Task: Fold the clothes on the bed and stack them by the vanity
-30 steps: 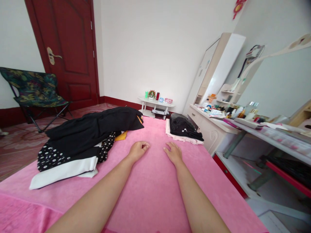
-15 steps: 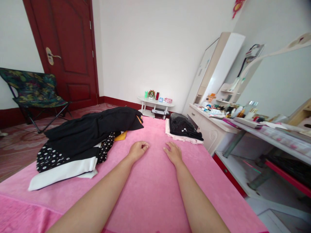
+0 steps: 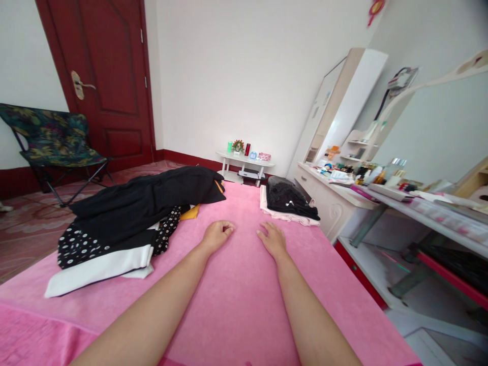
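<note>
Resting on the pink bedspread (image 3: 236,305), my left hand (image 3: 217,235) has loosely curled fingers, its thumb a little apart from them, and holds nothing. My right hand (image 3: 273,240) lies palm down a short way to its right, fingers spread and nothing held. Left of my left hand lies a loose heap of clothes: a black garment (image 3: 152,195) on top, a black-and-white dotted one (image 3: 78,246), a white piece (image 3: 102,269) and a bit of yellow cloth (image 3: 189,212). Beyond my right hand sits a folded stack with black clothes (image 3: 287,201) over pale pink cloth (image 3: 293,217).
A cluttered white dresser (image 3: 331,201) and a glass-topped desk (image 3: 430,203) stand along the right. A low white table (image 3: 244,160) with small items is beyond the bed. A patterned folding chair (image 3: 57,137) is at left, near the red door (image 3: 110,76).
The view has shifted very slightly. Both hands and the clothes have kept their places.
</note>
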A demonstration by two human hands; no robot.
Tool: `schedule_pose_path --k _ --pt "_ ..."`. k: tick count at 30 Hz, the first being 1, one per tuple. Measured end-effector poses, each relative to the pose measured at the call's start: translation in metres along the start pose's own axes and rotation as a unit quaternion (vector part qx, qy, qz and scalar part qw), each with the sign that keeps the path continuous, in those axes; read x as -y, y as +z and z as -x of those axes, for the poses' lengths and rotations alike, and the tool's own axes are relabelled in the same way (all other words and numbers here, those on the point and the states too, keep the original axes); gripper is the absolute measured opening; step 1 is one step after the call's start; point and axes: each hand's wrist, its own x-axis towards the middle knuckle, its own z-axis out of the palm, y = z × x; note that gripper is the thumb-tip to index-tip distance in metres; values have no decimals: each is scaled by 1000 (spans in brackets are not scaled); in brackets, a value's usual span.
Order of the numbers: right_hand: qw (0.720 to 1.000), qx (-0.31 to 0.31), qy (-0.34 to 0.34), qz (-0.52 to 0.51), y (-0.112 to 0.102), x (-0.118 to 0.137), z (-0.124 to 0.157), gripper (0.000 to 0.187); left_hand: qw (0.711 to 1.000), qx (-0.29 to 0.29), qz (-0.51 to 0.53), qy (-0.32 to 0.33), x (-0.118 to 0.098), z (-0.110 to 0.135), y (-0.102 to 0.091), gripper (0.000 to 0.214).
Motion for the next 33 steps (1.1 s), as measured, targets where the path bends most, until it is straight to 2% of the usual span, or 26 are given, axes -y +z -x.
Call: schedule_pose_path --k 10,25,33 --pt "1000 1 -1 5 -1 1 0 44 1000 1 7 2 -2 1 0 16" --pt "999 -2 -26 27 11 -12 -11 48 1000 -11 -13 -13 -11 5 -3 18" --pt "999 -6 -30 24 12 -12 -11 48 1000 -15 -14 -10 -1 3 2 19"
